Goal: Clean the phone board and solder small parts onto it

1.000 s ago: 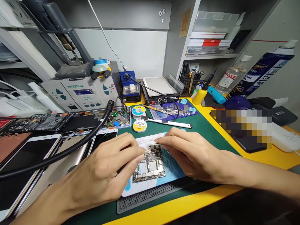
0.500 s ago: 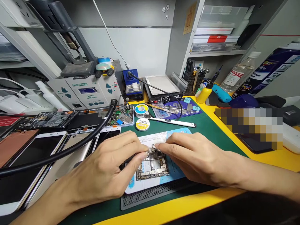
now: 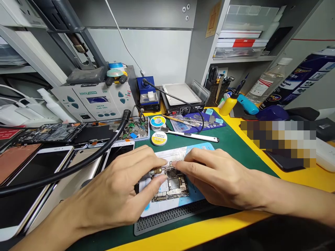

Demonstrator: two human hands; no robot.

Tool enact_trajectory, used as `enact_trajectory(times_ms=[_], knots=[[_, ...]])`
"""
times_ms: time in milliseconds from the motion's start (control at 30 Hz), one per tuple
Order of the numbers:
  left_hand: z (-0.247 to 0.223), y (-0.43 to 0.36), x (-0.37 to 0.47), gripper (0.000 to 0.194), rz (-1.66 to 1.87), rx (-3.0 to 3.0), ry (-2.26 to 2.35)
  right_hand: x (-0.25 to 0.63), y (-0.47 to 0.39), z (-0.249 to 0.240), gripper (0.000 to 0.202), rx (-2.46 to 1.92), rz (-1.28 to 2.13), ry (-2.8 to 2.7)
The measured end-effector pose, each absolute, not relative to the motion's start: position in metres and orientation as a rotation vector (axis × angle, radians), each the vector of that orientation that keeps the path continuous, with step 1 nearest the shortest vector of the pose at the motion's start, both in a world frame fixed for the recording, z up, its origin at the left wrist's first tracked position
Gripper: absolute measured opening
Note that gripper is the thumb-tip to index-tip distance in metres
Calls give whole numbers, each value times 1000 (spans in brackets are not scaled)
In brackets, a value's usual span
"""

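Worktop (image 3: 243,146), green mat with yellow border, crowded along the back and left; bare only in a patch to the right of the hands. Rework station (image 3: 96,101) at rear left, black hose (image 3: 78,164) trailing forward over a row of phones (image 3: 39,174) laid face up, probably parked there out of the way. Hot plate (image 3: 181,96) and blue iron stand (image 3: 148,92) behind the mat. White-handled brush (image 3: 193,135) and two solder reels (image 3: 158,130) just behind the blue pad, within reach.

Blue pad (image 3: 193,193) lying on a black perforated mat (image 3: 167,218) at the near edge, likely as a heat-safe, non-slip base. Circuit board (image 3: 171,183) flat on the blue pad, between both hands, shields upward.

Left hand (image 3: 117,195): thumb and forefinger pinched on a brass-tipped tool (image 3: 157,170), tip pointing right toward the board's upper edge; remaining fingers curled over the pad. Right hand (image 3: 217,174): fingertips pressed on the board's upper right corner, apparently steadying it; nothing grasped, fingers extended.

Not resolved: tool type beyond the brass end, handle hidden inside the left grip. Contact point on the board covered by fingertips. Left part of the board and pad under the left hand. Item on the worktop at right pixelated. Forearms cut off by the lower frame.
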State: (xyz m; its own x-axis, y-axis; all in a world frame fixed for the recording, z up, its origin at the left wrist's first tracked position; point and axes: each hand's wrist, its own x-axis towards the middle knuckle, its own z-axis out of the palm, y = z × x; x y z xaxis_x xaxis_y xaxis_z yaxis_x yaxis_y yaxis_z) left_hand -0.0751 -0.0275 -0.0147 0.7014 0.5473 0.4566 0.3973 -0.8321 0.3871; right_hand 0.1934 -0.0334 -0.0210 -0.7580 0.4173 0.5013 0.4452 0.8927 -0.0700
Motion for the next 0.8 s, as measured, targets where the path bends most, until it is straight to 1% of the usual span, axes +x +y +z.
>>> enact_trajectory(times_ms=[233,533,800], knots=[[-15,-25,-74,15,819,2642,707,194,-34,-23,31,-596,-25,-2507],[-15,-25,-72,15,845,2634,674,194,-34,-22,33,-622,-20,-2555],[-14,-25,-71,15,849,2644,676,194,-33,-24,30,-593,33,-2494]])
